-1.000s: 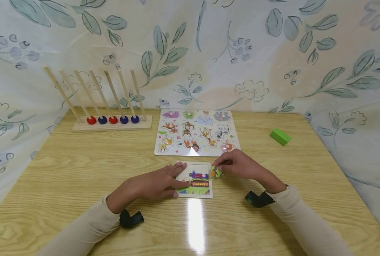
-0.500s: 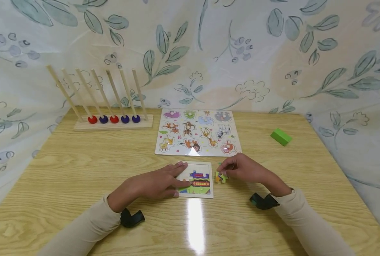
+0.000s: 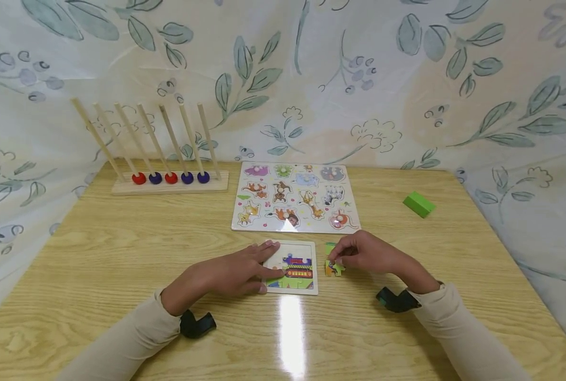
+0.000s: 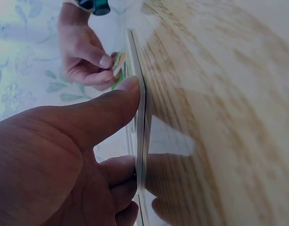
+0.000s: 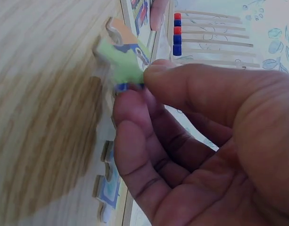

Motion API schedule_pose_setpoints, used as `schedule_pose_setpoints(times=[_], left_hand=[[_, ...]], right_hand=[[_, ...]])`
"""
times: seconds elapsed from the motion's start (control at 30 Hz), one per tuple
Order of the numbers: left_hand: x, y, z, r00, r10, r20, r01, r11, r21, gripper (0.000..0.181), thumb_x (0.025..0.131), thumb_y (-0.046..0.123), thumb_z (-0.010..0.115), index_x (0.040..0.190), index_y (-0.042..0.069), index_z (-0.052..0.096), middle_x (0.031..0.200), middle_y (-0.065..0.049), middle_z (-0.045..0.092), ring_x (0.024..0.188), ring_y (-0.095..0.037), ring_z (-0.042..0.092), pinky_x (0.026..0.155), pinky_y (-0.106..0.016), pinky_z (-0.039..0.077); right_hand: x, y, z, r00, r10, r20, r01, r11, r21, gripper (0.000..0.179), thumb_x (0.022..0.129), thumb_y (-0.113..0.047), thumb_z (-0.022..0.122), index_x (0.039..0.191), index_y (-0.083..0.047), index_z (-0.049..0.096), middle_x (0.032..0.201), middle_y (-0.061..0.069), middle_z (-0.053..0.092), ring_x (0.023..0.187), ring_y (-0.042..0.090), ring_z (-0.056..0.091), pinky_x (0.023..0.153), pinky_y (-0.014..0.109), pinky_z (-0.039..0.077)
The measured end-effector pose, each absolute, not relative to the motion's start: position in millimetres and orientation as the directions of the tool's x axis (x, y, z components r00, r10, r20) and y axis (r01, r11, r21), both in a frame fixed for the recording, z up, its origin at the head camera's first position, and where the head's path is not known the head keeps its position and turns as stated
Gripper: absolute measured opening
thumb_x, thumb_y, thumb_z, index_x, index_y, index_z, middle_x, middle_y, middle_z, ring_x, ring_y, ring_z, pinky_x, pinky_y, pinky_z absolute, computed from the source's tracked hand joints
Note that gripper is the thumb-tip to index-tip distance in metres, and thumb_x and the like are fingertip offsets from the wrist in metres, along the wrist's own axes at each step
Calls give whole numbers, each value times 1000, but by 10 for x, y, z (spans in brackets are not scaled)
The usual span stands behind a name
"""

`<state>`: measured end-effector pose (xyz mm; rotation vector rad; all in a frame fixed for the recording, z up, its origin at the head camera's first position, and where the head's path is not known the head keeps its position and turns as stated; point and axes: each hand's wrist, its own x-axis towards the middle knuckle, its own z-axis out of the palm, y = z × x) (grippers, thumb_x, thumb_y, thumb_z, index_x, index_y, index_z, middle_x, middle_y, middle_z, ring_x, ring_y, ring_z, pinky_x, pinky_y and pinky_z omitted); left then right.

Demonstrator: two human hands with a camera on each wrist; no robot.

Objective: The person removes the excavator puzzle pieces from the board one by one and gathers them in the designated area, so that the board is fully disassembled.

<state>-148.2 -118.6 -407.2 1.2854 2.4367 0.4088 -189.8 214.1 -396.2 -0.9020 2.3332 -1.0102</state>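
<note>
My left hand (image 3: pixel 237 271) rests on the left side of a small wooden jigsaw tray (image 3: pixel 316 286), its fingers spread across it. In the left wrist view, the thumb touches the edge of the tray (image 4: pixel 140 113). Part of a colourful vehicle picture is fitted inside. Just right of the tray, my right hand (image 3: pixel 371 256) pinches a jigsaw piece (image 3: pixel 332 269) between thumb and fingers. In the right wrist view this piece (image 5: pixel 118 61) is green with orange and blue, tilted above the table. Another jigsaw piece (image 5: pixel 109 188) lies beneath the hand, mostly hidden in the head view.
An animal peg puzzle board (image 3: pixel 297 203) lies behind the tray. At the back left stands a wooden rack of upright rods (image 3: pixel 171 182) with red and blue beads. A green block (image 3: pixel 418 204) sits at the right. Patterned cloth (image 3: pixel 283 79) backs the table.
My right hand has moved away from the tray, rightward and slightly nearer, still pinching the jigsaw piece, which has turned. My left hand stays on the tray.
</note>
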Motion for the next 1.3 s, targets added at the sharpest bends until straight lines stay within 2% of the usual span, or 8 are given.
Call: schedule_pose_setpoints(times=[0.13,0.37,0.57,0.7,0.9,1.0,1.3], left_hand=[[-1479,-1190,-4072,-530,829,-177,720,550,423,47,98,22,59,144,18,51,159,-21,13,146,-34,8,116,-51,13],[-1476,-1200,-4068,-527,839,-139,732,530,428,46,97,21,61,142,15,53,158,-22,17,146,-37,11,115,-57,10],[-1465,-1185,-4068,-557,820,-133,710,553,436,47,96,22,64,141,16,55,158,-19,20,146,-33,10,116,-54,5],[-1468,-1157,-4065,-562,816,-131,690,551,468,52,96,20,64,145,14,49,160,-14,17,147,-29,8,117,-47,10],[-1477,-1135,-4073,-511,848,-140,692,503,518,51,98,12,57,147,7,44,161,-12,14,147,-25,8,116,-42,19],[-1479,-1149,-4067,-509,844,-170,674,513,532,49,100,13,56,147,8,44,160,-10,16,147,-23,10,115,-40,22],[-1473,-1131,-4061,-525,827,-200,663,546,512,48,99,16,57,146,9,46,159,-10,19,146,-24,16,114,-41,25]], right_hand=[[-1900,2152,-3949,-696,-709,-115,-404,519,-753,11,91,1,64,97,-1,73,96,5,71,87,15,63,76,26,53],[-1922,2109,-3960,-709,-700,-91,-418,520,-745,13,92,1,63,100,0,73,96,6,72,80,12,58,68,22,49],[-1922,1964,-3971,-714,-697,-64,-423,503,-754,15,93,-1,62,102,0,74,99,6,72,75,11,58,64,22,49],[-1923,1836,-3980,-716,-697,-51,-429,495,-756,16,94,-2,61,105,-1,74,101,5,72,78,10,61,66,23,50],[-1908,1655,-3963,-706,-707,-47,-415,467,-781,19,95,0,59,108,3,72,103,7,72,88,14,65,73,24,52],[-1902,1591,-3971,-697,-715,-52,-414,461,-785,19,95,-1,59,109,2,72,105,8,71,93,14,66,76,25,53],[-1893,1492,-4014,-707,-705,-51,-423,479,-769,20,95,-2,60,111,-1,72,106,6,71,88,10,62,75,25,52]])
